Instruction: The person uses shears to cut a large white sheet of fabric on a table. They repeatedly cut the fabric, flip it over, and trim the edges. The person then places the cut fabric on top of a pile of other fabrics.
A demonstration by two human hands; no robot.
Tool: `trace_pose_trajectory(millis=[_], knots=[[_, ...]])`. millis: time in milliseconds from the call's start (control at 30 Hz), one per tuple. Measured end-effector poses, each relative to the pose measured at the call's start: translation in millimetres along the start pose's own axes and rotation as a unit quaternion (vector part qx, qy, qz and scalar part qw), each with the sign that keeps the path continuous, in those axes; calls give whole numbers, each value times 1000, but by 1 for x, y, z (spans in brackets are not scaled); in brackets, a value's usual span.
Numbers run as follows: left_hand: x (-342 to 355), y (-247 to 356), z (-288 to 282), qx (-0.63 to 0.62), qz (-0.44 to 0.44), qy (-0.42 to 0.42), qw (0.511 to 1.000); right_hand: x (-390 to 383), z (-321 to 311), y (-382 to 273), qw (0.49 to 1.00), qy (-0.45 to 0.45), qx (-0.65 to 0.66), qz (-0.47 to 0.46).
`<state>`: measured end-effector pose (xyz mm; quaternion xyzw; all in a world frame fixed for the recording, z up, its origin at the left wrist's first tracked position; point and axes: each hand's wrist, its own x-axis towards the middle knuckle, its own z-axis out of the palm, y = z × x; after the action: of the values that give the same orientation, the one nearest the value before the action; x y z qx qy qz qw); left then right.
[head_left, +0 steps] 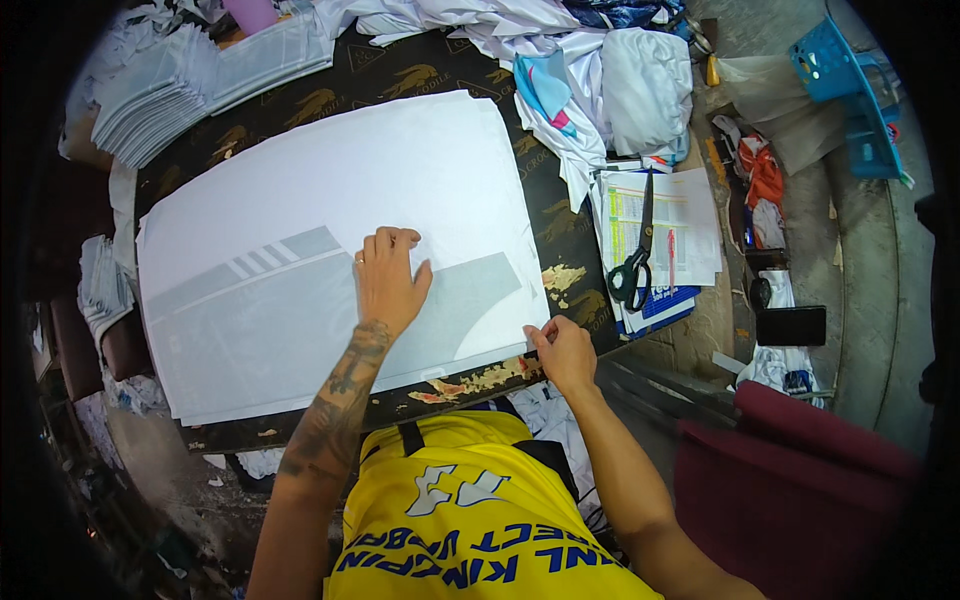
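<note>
A large white sheet (330, 170) with pale grey printed panels lies across the dark table; whether it is paper or cloth I cannot tell. My left hand (392, 280) rests on its middle, palm down, fingers stretched and thumb apart. At the near right corner, my right hand (564, 354) pinches the sheet's edge between thumb and fingers. Several layers seem to show along the sheet's near edge.
Black scissors (640, 250) lie on papers (692, 205) at the right. Stacked printed sheets (150, 100) stand at the far left. White cloth (648, 90) is heaped at the back. A blue plastic basket (835, 75) and maroon fabric (770, 480) are beyond the table (400, 68).
</note>
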<state>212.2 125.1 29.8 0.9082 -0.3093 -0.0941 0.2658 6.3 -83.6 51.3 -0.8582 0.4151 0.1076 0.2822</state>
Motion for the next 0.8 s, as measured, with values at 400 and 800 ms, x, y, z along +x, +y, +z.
trace_pose_trajectory(millis=[400, 800], knots=[[105, -17, -14, 74, -28, 47, 996, -8, 2, 12, 997, 19, 78, -21], [-113, -167, -76, 54, -134, 183, 973, 23, 6, 38, 995, -18, 22, -96]])
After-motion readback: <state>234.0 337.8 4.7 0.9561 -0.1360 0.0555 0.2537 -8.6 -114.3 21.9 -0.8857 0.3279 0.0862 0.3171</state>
